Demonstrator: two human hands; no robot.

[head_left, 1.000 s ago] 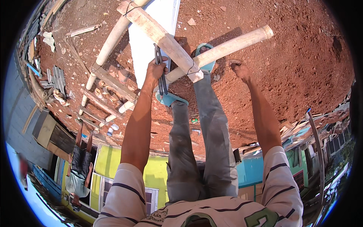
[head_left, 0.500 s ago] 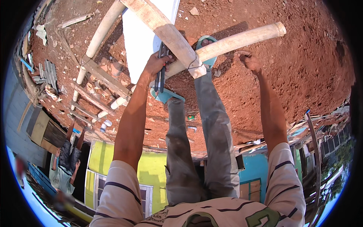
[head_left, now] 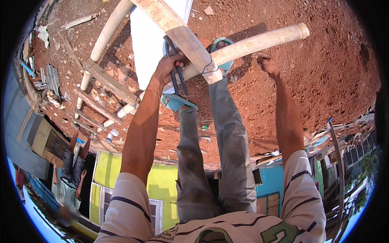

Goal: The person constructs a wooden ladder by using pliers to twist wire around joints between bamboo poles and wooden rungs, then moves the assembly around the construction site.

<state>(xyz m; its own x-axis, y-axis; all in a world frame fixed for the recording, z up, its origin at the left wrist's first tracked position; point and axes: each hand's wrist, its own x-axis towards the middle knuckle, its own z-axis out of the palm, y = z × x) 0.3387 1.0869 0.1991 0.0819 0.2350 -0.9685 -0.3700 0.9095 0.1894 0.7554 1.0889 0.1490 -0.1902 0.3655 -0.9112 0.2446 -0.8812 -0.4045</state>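
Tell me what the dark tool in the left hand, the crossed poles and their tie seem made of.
Dark tool: probably metal, from its slim, stiff arms; matte-looking.
Pole underneath: likely bamboo, smooth and pale, with a ringed end.
Top pole: bamboo or timber, pale with darker patches.
Tie: perhaps wire, thin and dark; coating unclear.

Red crumbly soil (head_left: 332, 65), stones scattered through it. Far left: grey corrugated scraps (head_left: 52, 81), blue-grey wall (head_left: 18, 109) below. Lower left: another person (head_left: 66, 192), pale shirt, dark shorts, near lime-green wall (head_left: 166, 184) with white-framed window (head_left: 156, 211). Lower right: turquoise wall (head_left: 270, 179); long pole (head_left: 340, 170), blue at one end; foliage (head_left: 360, 194) toward the rim.
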